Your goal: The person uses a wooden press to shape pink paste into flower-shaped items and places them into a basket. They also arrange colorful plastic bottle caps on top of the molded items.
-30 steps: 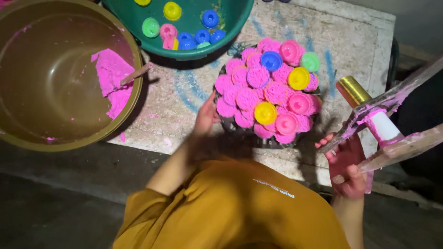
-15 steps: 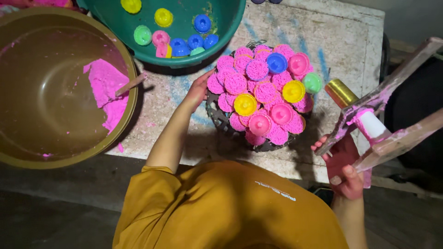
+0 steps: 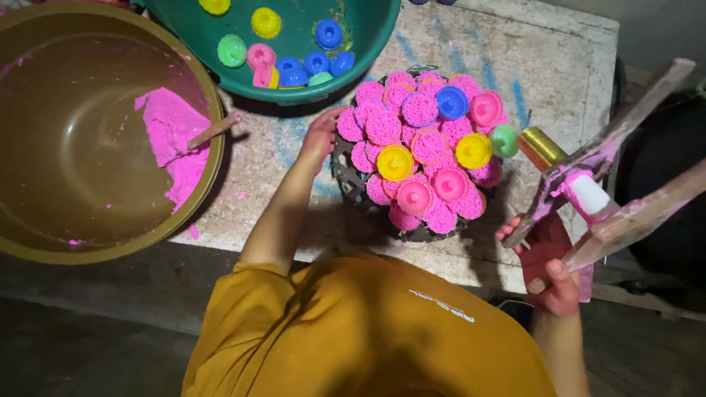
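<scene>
The left hand (image 3: 321,137) rests with loose fingers against the rim of a dark woven basket (image 3: 346,176) on the desk (image 3: 559,51); whether it grips the rim I cannot tell. The basket is heaped with pink ridged cakes (image 3: 383,126) and some coloured moulds (image 3: 396,162). The right hand (image 3: 548,265) is closed around a wooden press (image 3: 618,184) smeared pink, held off the desk's right edge. A green basin (image 3: 375,40) behind the basket holds more moulds. To the left, a brown basin (image 3: 110,242) holds pink powder (image 3: 173,136) and a stick (image 3: 213,130)
</scene>
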